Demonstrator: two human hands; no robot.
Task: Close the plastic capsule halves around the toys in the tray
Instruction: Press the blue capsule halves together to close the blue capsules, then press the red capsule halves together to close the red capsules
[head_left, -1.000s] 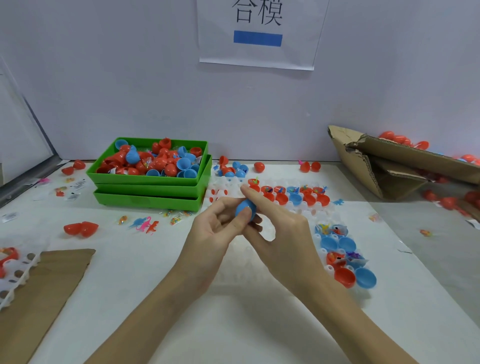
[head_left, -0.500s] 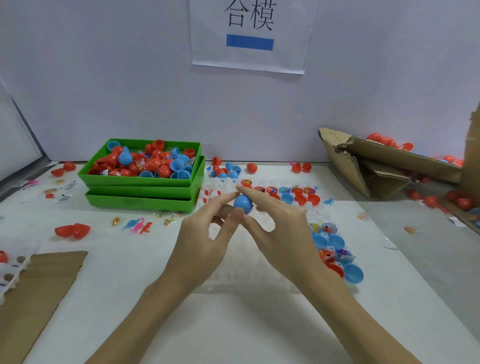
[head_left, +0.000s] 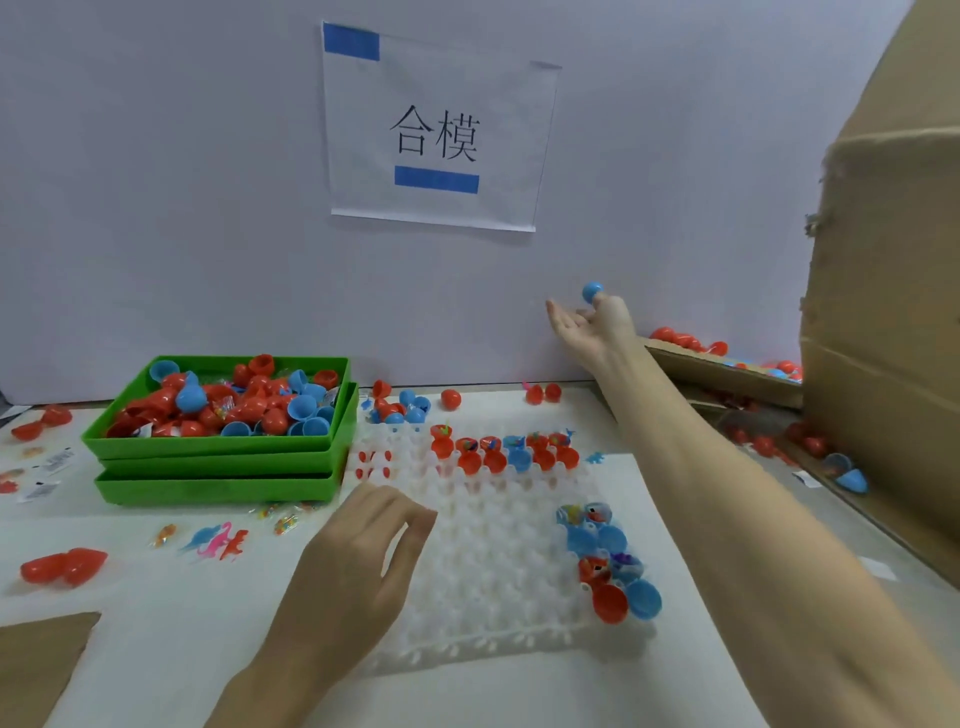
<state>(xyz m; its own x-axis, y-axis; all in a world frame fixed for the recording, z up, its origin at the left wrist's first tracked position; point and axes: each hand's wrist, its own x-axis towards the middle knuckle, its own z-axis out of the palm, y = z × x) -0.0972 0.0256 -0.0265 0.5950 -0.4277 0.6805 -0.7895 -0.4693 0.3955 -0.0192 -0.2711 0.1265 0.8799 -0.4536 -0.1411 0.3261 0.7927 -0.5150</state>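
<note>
The room was evenly and brightly lit from overhead, with no hard glare anywhere. Shadows stayed soft: a faint grey one lay on the tabletop (head_left: 156, 613) under the left hand (head_left: 358, 561), another beneath the stacked green bins (head_left: 218, 470). The wide lens bowed the edges, so the cardboard box (head_left: 883, 338) at the right leaned and swelled, and the right forearm looked stretched. The far right hand (head_left: 592, 325) and its blue capsule (head_left: 592, 292) were slightly soft, and the white tray (head_left: 498, 561) was nearly washed out.
</note>
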